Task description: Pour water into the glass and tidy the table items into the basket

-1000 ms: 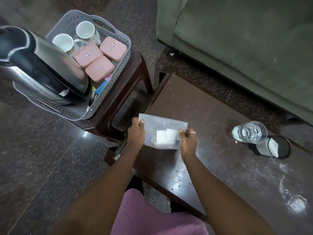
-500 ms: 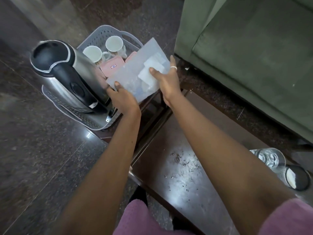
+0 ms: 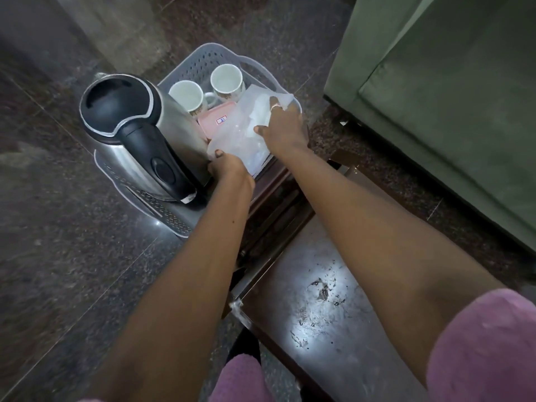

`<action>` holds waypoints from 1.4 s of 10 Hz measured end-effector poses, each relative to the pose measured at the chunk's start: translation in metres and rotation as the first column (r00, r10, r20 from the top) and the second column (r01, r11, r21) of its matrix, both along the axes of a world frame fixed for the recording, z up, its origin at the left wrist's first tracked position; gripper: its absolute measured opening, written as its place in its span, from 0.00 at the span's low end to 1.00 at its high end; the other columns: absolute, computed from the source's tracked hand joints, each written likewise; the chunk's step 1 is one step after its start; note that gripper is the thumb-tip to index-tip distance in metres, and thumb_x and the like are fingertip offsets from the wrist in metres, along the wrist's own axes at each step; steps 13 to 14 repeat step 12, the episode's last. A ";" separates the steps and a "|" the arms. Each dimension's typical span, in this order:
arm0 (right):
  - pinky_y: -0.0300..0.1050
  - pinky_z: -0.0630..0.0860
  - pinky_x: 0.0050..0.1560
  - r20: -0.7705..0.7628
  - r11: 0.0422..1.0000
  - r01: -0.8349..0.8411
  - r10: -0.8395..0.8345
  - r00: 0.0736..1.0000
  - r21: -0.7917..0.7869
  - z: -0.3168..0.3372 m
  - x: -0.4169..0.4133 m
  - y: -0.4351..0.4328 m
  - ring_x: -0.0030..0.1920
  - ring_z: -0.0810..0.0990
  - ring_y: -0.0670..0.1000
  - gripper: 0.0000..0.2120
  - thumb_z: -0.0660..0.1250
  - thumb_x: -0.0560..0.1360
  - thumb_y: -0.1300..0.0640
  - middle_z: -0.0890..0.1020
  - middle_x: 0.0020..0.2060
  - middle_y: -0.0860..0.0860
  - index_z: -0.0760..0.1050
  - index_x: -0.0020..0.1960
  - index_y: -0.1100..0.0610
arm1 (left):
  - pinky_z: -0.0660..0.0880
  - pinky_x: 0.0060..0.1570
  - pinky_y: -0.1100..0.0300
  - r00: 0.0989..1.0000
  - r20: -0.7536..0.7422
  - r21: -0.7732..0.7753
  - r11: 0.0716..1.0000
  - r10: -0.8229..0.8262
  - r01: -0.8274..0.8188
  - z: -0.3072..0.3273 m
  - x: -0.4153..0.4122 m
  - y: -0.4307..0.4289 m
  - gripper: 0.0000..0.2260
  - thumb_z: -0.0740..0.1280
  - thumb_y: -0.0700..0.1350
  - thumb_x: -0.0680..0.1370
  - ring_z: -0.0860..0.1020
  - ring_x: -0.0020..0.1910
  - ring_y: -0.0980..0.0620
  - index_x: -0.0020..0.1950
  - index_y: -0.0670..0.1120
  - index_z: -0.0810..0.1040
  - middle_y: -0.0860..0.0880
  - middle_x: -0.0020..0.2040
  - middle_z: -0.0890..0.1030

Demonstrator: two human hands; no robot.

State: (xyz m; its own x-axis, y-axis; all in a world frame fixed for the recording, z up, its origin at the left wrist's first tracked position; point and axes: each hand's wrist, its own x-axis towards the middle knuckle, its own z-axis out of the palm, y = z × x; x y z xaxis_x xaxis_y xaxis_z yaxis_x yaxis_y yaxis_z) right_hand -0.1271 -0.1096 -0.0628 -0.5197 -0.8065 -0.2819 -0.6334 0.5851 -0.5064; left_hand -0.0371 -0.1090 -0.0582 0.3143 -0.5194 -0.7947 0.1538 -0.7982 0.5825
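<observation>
A clear plastic bag [image 3: 242,133] with white pieces inside lies low over the right half of the grey perforated basket [image 3: 200,58]. My left hand [image 3: 229,166] grips the bag's near corner. My right hand [image 3: 282,126], with a ring on it, presses on the bag's far side. In the basket stand a steel kettle [image 3: 136,134] with a black lid and handle, two white mugs [image 3: 187,95] and a pink lidded box [image 3: 220,121], partly covered by the bag. The glass is out of view.
The basket rests on a small dark wooden stool [image 3: 272,184]. The dark table [image 3: 319,309] with a scuffed, shiny top lies under my right arm. A green sofa [image 3: 449,97] fills the right side. Polished dark stone floor [image 3: 58,227] lies to the left.
Both hands carried the bag from the table over to the basket and lowered it onto the pink boxes. The view shifted left, so the glass left the frame.
</observation>
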 end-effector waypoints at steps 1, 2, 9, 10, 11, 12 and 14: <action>0.57 0.53 0.72 -0.240 0.984 -0.108 0.140 0.961 0.142 -0.010 -0.002 -0.003 0.74 0.48 0.63 0.28 0.59 0.77 0.43 0.49 0.75 0.63 0.56 0.74 0.50 | 0.73 0.59 0.52 0.999 -0.029 -0.034 0.999 0.027 -0.028 -0.001 0.001 -0.005 0.19 0.52 0.48 0.82 0.73 0.64 0.42 0.68 0.39 0.67 0.40 0.68 0.72; 0.62 0.48 0.72 -0.250 0.972 -0.089 0.143 0.958 0.217 -0.018 -0.001 -0.001 0.75 0.43 0.64 0.28 0.55 0.77 0.39 0.41 0.76 0.60 0.55 0.74 0.46 | 0.73 0.55 0.54 0.991 0.063 -0.022 0.993 -0.116 0.118 0.006 0.003 -0.004 0.19 0.51 0.47 0.82 0.73 0.65 0.42 0.70 0.39 0.66 0.40 0.68 0.71; 0.59 0.57 0.71 -0.239 0.913 -0.295 0.365 0.900 0.282 -0.011 -0.020 -0.013 0.69 0.67 0.55 0.35 0.69 0.69 0.39 0.74 0.65 0.55 0.66 0.67 0.58 | 0.44 0.74 0.52 0.156 0.691 0.145 0.347 -0.705 0.926 -0.034 0.009 -0.007 0.39 0.64 0.57 0.76 0.43 0.76 0.43 0.76 0.43 0.45 0.43 0.77 0.44; 0.59 0.57 0.71 -0.240 0.913 -0.294 0.364 0.900 0.282 -0.013 -0.016 -0.013 0.70 0.67 0.55 0.34 0.68 0.70 0.40 0.73 0.65 0.55 0.65 0.68 0.59 | 0.45 0.74 0.51 0.124 0.673 0.198 0.338 -0.729 0.920 -0.032 0.006 -0.006 0.38 0.63 0.57 0.76 0.43 0.76 0.43 0.76 0.43 0.44 0.43 0.77 0.43; 0.58 0.53 0.72 -0.277 0.937 -0.320 0.348 0.895 0.143 -0.015 -0.017 0.002 0.73 0.61 0.54 0.31 0.63 0.74 0.43 0.68 0.70 0.54 0.62 0.71 0.58 | 0.47 0.74 0.51 0.182 0.731 0.106 0.374 -0.658 0.921 -0.018 0.001 -0.003 0.34 0.62 0.52 0.78 0.49 0.76 0.41 0.76 0.42 0.49 0.39 0.76 0.50; 0.53 0.53 0.73 -0.298 0.959 -0.265 0.224 0.928 -0.105 -0.030 -0.017 0.039 0.75 0.58 0.54 0.24 0.55 0.79 0.50 0.65 0.73 0.55 0.61 0.72 0.58 | 0.57 0.71 0.50 0.219 0.879 -0.114 0.259 -0.424 0.959 -0.011 -0.005 0.033 0.26 0.62 0.41 0.78 0.60 0.72 0.40 0.74 0.43 0.57 0.40 0.74 0.61; 0.53 0.53 0.73 -0.298 0.959 -0.265 0.224 0.928 -0.105 -0.030 -0.017 0.039 0.75 0.58 0.54 0.24 0.55 0.79 0.50 0.65 0.73 0.55 0.61 0.72 0.58 | 0.57 0.71 0.50 0.219 0.879 -0.114 0.259 -0.424 0.959 -0.011 -0.005 0.033 0.26 0.62 0.41 0.78 0.60 0.72 0.40 0.74 0.43 0.57 0.40 0.74 0.61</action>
